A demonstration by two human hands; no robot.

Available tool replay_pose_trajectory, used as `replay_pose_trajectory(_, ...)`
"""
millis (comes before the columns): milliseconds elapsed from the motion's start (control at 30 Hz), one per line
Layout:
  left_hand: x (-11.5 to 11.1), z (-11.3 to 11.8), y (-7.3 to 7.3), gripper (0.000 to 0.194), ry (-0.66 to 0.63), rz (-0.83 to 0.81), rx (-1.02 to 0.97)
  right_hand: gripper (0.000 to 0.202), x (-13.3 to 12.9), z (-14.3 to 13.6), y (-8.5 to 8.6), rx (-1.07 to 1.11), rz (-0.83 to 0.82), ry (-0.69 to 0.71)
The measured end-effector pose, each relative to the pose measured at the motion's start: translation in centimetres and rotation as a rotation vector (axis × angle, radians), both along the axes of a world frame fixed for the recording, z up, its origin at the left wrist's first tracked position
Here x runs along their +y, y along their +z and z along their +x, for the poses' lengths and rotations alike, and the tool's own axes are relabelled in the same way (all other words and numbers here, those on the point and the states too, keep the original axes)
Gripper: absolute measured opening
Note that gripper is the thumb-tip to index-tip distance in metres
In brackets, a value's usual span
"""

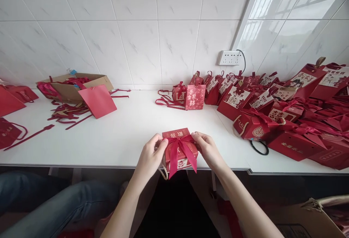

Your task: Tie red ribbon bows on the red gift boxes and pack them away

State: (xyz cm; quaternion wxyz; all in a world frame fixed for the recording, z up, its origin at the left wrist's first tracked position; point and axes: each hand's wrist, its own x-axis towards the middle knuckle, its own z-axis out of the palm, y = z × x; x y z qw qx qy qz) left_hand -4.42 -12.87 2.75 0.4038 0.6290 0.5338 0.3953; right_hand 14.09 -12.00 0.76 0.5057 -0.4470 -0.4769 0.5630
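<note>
A red gift box point(167, 134) with gold lettering sits at the table's front edge, right before me. Across its top runs a red ribbon point(174, 158) tied in a bow, its two tails hanging over the front. My left hand point(154, 152) pinches the bow's left side between thumb and fingers. On the other side, my right hand point(206, 147) pinches the bow's right side. A twisted gold cord handle point(163, 172) hangs at the box's lower left. The knot's underside and the box's back are hidden.
Many red gift boxes point(237, 101) crowd the right side, near a black ring point(259, 147). A small box point(195, 98) stands by the wall. Leftward are a cardboard box of ribbons point(106, 81), a red card point(97, 100) and loose ribbons point(67, 112). Another person's legs point(68, 201) are at lower left.
</note>
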Motion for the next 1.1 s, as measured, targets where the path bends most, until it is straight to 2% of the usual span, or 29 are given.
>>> replay_pose_trajectory(100,0.2,0.1,-0.8,0.035,0.007,-0.042,-0.192,0.045,-0.3,-0.3,-0.5,-0.001,0.012,-0.029)
replay_pose_trajectory(200,0.1,0.6,-1.6,0.035,0.069,-0.058,-0.283,0.046,-0.4,-0.5,-0.8,0.016,0.017,-0.053)
replay_pose_trajectory(300,-0.2,1.1,-1.8,0.035,0.147,-0.045,-0.272,0.044,-0.4,-0.7,-1.0,0.075,0.003,-0.076)
replay_pose_trajectory(400,-0.6,1.6,-1.3,0.034,0.195,-0.039,-0.201,0.040,-0.5,-0.8,-1.4,0.201,-0.021,-0.082)
replay_pose_trajectory(567,-1.0,1.9,-0.5,0.033,0.196,-0.042,-0.110,0.036,-0.9,-1.6,-1.4,0.375,-0.088,-0.161)
replay_pose_trajectory(767,-0.8,1.6,-1.2,0.034,0.210,-0.093,-0.159,0.039,-0.8,-2.1,-1.4,0.477,-0.211,-0.209)
replay_pose_trajectory(900,-0.3,1.0,-1.7,0.038,0.182,-0.084,-0.277,0.043,-0.3,-0.5,-1.4,0.345,-0.115,-0.061)
replay_pose_trajectory(1000,-0.4,0.7,-1.6,0.037,0.164,-0.115,-0.361,0.040,0.0,0.8,-0.4,0.170,0.070,-0.160)
replay_pose_trajectory(1100,-0.5,0.7,-1.5,0.042,0.208,-0.132,-0.396,0.034,0.5,0.8,1.1,-0.121,0.216,-0.250)
